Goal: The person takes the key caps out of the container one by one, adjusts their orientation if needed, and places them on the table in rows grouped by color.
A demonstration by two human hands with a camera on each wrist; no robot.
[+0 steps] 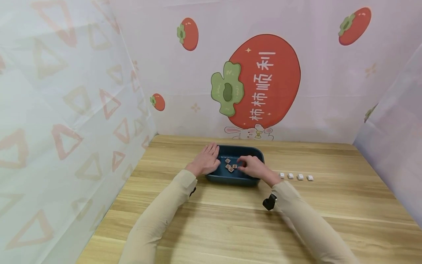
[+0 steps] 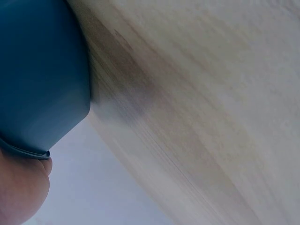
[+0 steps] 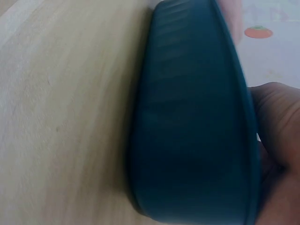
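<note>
A dark blue rectangular tray (image 1: 235,180) stands on the wooden table. Inside it lie several small square brownish pieces (image 1: 228,161) with dark markings, too small to identify. My left hand (image 1: 206,160) rests on the tray's left rim, its fingers straight; in the left wrist view part of that hand (image 2: 23,187) touches the rim. My right hand (image 1: 253,167) reaches over the right side of the tray. Its thumb and forefinger are bent with a gap between them, close to the nearest piece (image 1: 234,166). The right wrist view has this hand (image 3: 281,136) behind the tray wall (image 3: 192,117).
Several small white block-like pieces (image 1: 300,177) sit in a row on the table to the right of the tray. Wooden tabletop (image 1: 224,227) extends in front of the tray. Behind the table hangs a printed cloth (image 1: 323,91), with another patterned sheet (image 1: 82,121) on the left.
</note>
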